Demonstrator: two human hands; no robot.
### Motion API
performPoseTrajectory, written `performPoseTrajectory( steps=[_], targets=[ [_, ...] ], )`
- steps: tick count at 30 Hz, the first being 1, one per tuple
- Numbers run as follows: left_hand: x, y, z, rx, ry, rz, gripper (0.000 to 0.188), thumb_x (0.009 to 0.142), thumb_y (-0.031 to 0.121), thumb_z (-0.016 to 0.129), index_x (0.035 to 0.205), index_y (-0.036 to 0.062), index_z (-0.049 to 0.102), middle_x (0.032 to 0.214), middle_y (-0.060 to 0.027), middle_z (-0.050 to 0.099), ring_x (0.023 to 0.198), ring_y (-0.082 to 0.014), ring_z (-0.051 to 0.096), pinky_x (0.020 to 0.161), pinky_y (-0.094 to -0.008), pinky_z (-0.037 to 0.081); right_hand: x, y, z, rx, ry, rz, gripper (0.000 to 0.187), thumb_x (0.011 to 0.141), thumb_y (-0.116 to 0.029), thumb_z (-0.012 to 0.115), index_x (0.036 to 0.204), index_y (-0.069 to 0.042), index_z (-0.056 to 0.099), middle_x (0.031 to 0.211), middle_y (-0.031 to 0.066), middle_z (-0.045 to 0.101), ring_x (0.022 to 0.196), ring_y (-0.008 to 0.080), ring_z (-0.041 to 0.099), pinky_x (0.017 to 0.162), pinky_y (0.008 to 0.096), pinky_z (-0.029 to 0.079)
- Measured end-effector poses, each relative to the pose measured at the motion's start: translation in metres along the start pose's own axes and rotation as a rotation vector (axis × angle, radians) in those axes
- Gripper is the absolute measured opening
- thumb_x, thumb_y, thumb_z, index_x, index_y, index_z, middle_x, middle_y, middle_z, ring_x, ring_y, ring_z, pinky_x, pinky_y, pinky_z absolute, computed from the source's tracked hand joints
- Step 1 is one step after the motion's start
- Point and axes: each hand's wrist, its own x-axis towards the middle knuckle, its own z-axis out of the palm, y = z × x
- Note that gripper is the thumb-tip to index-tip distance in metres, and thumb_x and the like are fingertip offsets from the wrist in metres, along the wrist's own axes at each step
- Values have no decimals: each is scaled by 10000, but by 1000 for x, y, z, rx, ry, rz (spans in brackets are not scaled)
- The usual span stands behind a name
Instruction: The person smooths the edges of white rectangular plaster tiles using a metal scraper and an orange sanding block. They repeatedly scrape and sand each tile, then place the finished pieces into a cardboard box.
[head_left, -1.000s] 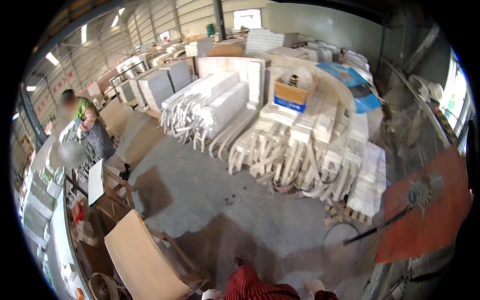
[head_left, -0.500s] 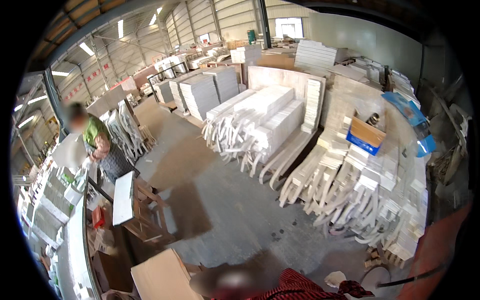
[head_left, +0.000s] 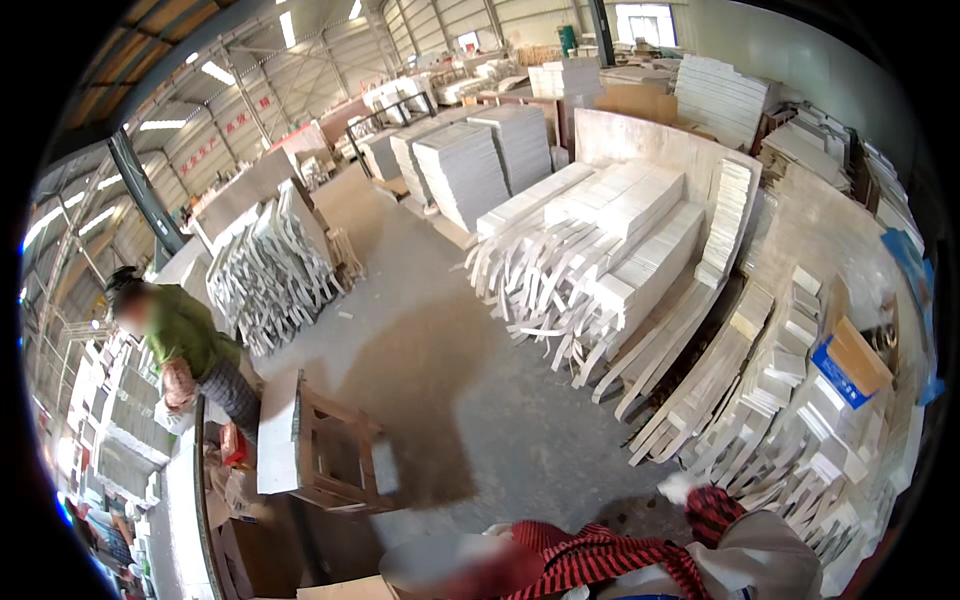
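My right hand (head_left: 682,488) lies just left of the white slats (head_left: 700,385), which run up-right; its grip I cannot tell, and my left hand is unseen.

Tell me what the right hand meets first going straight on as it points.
Probably the leaning pale curved strips just beyond the right hand, which seems to point up-left; depth is unclear.

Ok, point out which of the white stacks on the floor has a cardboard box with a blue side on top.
The stepped stack of white pieces at the far right: a brown cardboard box with a blue side sits on it. The other stacks carry no box.
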Motion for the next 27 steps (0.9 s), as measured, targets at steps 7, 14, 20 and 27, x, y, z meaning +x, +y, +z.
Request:
performPoseTrajectory(
  steps=[7, 14, 20, 27],
  targets=[
    [151, 90, -87, 911, -511, 471, 321, 967, 150, 578, 1242, 66, 721, 1205, -119, 727, 1068, -336, 698, 931, -396, 580, 284, -88, -238, 1189, 183, 335, 347, 947, -382, 676, 1081, -82, 790, 889, 48, 785, 764, 157, 725, 724, 322, 572],
    [376, 301, -80, 581, -97, 121, 266, 1016, 266, 591, 1021, 52, 750, 948, -59, 733, 881, -177, 711, 741, -351, 574, 358, 11, -102, -2, 302, -121, 317, 978, -377, 630, 990, -90, 765, 825, 41, 749, 780, 202, 724, 681, 372, 554],
    [501, 396, -90, 532, -182, 71, 365, 958, 210, 666, 1269, 29, 726, 1023, -52, 754, 860, -106, 680, 780, -282, 553, 319, 51, -25, 917, 172, 896, 393, 876, -414, 723, 953, -30, 756, 819, 129, 737, 794, 285, 723, 690, 462, 543],
    [596, 469, -25, 743, -447, -85, 449, 938, 304, 650, 1284, 25, 716, 1040, -69, 759, 878, -159, 699, 817, -323, 562, 421, 118, -181, 904, 197, 1326, 519, 799, -473, 756, 988, 10, 763, 1020, 293, 737, 986, 456, 710, 895, 544, 562]
  ],
)
